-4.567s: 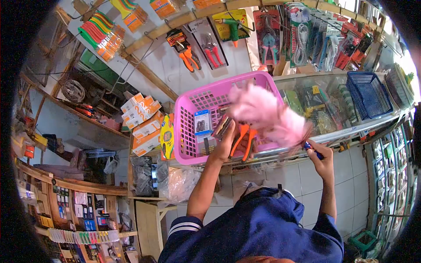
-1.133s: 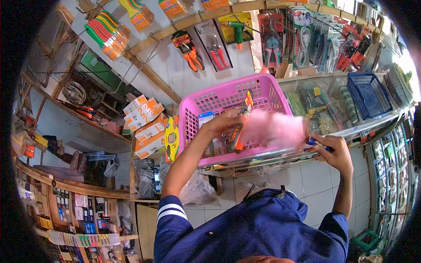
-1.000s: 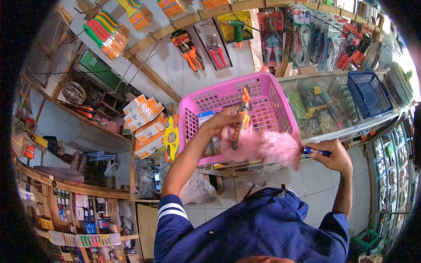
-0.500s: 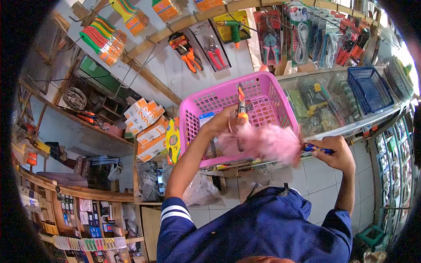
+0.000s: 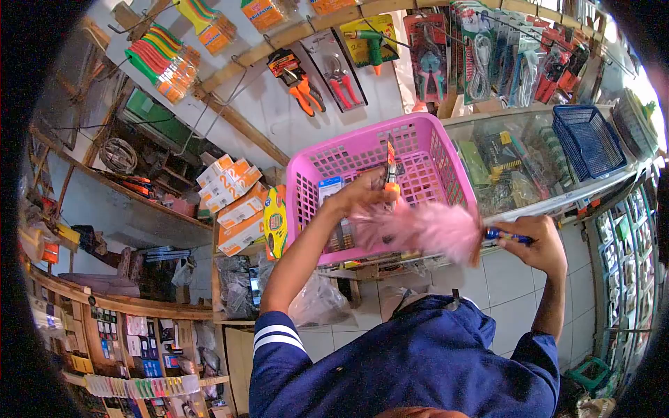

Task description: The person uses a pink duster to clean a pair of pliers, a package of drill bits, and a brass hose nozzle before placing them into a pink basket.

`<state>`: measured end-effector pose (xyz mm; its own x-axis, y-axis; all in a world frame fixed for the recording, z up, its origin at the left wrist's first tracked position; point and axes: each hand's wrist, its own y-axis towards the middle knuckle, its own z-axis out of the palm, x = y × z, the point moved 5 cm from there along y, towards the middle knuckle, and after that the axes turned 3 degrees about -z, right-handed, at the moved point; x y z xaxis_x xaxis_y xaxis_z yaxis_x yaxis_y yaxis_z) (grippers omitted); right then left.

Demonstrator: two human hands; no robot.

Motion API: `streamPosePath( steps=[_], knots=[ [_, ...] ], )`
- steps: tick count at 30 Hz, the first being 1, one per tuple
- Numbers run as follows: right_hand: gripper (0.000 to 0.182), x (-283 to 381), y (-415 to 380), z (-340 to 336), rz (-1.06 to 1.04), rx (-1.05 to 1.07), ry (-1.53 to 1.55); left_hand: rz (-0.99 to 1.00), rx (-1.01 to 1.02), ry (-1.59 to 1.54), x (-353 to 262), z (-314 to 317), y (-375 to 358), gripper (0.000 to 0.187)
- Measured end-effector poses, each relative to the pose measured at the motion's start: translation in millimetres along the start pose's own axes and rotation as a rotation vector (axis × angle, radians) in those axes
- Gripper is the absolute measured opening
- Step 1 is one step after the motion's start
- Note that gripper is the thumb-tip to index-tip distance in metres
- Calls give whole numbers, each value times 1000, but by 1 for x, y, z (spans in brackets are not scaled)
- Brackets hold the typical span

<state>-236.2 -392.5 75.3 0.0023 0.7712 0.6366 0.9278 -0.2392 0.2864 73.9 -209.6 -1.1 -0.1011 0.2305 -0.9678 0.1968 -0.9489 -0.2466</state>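
Note:
My left hand is closed round an orange-handled tool above the pink basket, the tool's packaged end pointing up. My right hand grips the blue handle of a pink feather duster. The duster's feathers, smeared by motion, reach left across the basket's near edge to just below my left hand. A blue-topped package stands inside the basket, partly behind my left forearm.
Orange and white boxes and a yellow package sit left of the basket. To the right, a glass counter holds a dark blue basket. Packaged pliers and cutters hang behind.
The held tool has shifted slightly right and down with my left hand. The duster's feathers have changed shape as they sweep, while its handle stays at nearly the same place.

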Motion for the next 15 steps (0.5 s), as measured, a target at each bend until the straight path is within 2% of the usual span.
streamPosePath(
  steps=[2, 6, 9, 10, 13, 15],
  knots=[
    [35, 4, 2, -5, 71, -112, -16, -46, -92, 15, 3, -4, 5, 51],
    [34, -3, -3, 5, -117, 83, 14, 40, 31, -94, -7, -4, 2, 47],
    [35, 0, 1, -2, 26, -124, 0, 127, -109, -156, -3, -5, 3, 49],
    [35, 4, 4, -6, 67, -136, -38, 36, -91, -147, -7, -8, -3, 53],
    [35, 3, 4, 0, -92, -1, -11, 177, -97, -122, -10, -15, 7, 57],
    [35, 6, 7, -4, -23, -84, -11, 158, -151, -147, -4, -16, 3, 48]
  ],
)
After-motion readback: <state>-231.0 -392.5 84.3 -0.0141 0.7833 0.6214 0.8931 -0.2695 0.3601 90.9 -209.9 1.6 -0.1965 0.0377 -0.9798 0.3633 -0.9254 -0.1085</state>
